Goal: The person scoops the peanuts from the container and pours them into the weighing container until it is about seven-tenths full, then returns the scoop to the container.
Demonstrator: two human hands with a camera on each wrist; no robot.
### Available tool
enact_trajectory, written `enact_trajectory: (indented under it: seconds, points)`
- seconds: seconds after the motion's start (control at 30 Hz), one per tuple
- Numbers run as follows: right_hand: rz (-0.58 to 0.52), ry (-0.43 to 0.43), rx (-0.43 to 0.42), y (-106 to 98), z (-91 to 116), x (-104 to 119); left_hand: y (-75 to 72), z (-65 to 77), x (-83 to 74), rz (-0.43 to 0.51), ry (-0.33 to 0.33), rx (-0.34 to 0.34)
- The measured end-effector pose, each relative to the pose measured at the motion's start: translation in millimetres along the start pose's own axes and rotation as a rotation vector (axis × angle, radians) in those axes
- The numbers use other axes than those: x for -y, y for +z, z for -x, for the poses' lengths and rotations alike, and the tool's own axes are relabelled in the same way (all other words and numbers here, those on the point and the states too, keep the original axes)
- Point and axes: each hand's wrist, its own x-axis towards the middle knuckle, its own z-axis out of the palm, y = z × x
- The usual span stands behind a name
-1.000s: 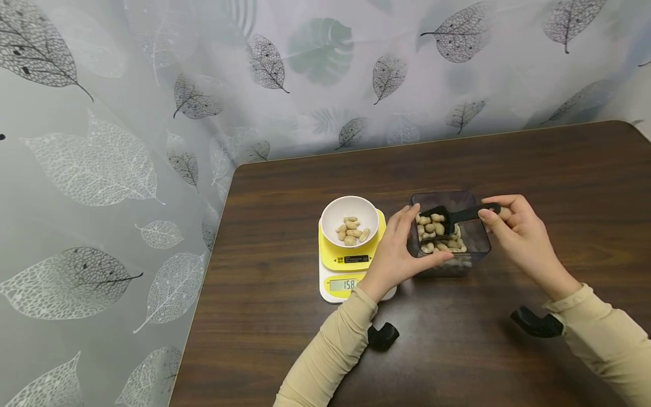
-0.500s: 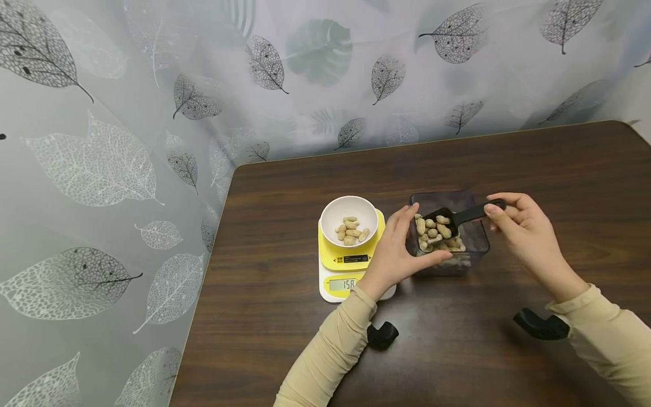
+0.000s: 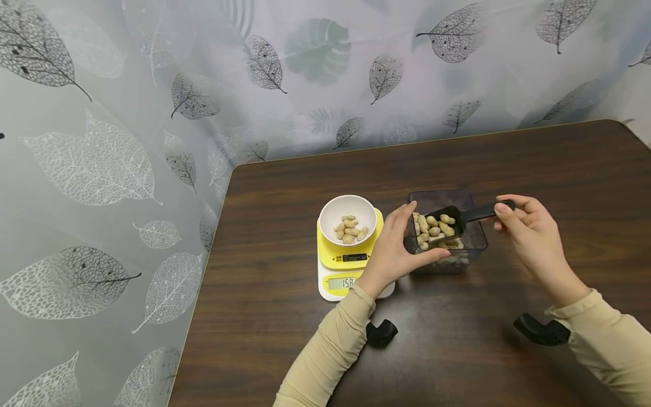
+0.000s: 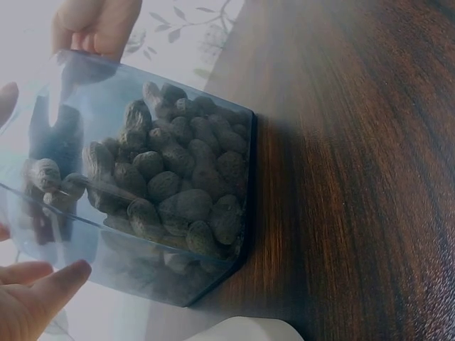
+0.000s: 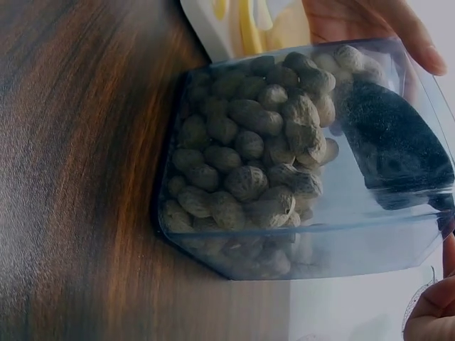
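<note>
A see-through plastic container (image 5: 341, 249) stands on the table, about half full of unshelled peanuts (image 4: 178, 170). My left hand (image 3: 394, 249) grips its left side, fingers along the far part and thumb across the front. With thumb and fingers my right hand (image 3: 534, 237) pinches the handle end of a black scoop (image 3: 458, 219). The scoop's bowl is inside the container's top, above the heap, with several peanuts in it. To the left, a white bowl (image 3: 330, 210) with several peanuts rests on a yellow and white kitchen scale (image 3: 328, 289), whose display shows 158, any decimal point too small to read.
All of this stands on a dark wood-grain table (image 3: 274, 237). A leaf-patterned curtain (image 3: 325, 79) hangs behind its back edge and along the left. Black curved pieces (image 3: 381, 333) stick out by both wrists.
My right hand has drawn the scoop a little to the right, and its bowl has tilted with peanuts in it. My left hand stays on the container; the scale reading looks the same.
</note>
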Motion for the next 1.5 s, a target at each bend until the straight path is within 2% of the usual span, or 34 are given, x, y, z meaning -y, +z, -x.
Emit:
enact_trajectory:
  seconds: [0.33,0.63,1.0,1.27,1.5]
  points:
    - [-0.238,-0.038,-0.008,-2,0,-6,0.4,0.8,1.2,0.007,0.002,-0.008]
    - [-0.372,-0.032,-0.024,-9,2,-9,1.3,0.9,0.8,0.005,0.001,-0.001]
    - [-0.474,-0.011,-0.019,-15,2,-10,1.8,0.8,0.7,0.019,0.004,-0.003]
    - [-0.481,-0.012,-0.021,-15,2,-10,1.8,0.4,0.2,0.024,0.018,-0.006]
    - [-0.476,-0.006,-0.022,-15,2,-9,-0.8,1.0,-0.3,-0.001,0.004,0.007]
